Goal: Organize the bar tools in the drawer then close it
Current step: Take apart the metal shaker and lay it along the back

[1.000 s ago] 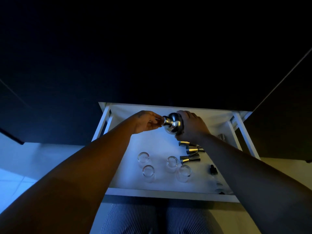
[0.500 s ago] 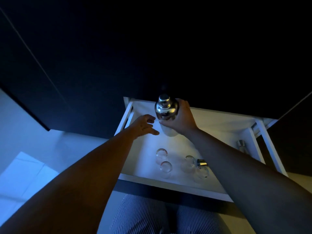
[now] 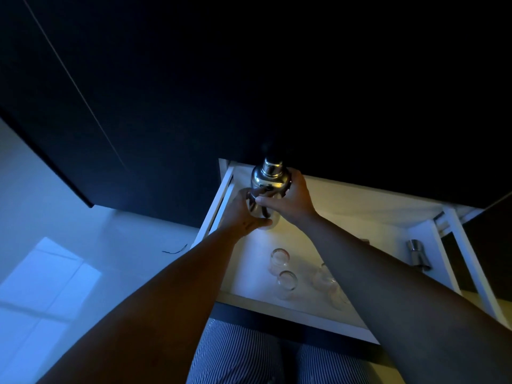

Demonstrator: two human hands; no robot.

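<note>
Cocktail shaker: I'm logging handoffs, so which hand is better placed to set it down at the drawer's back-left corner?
Probably the right hand: it wraps the cocktail shaker body, while the left hand only steadies its lower side.

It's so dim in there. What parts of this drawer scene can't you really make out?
All in the head view:
- Cocktail shaker: its base is hidden by the left hand and right hand, so standing or lifted is unclear.
- Drawer: the right forearm covers its middle.
- Shot glasses: two show clearly; others are partly under that forearm.
- Metal jigger: dim, details unclear.
- Cabinet above: too dark.
</note>
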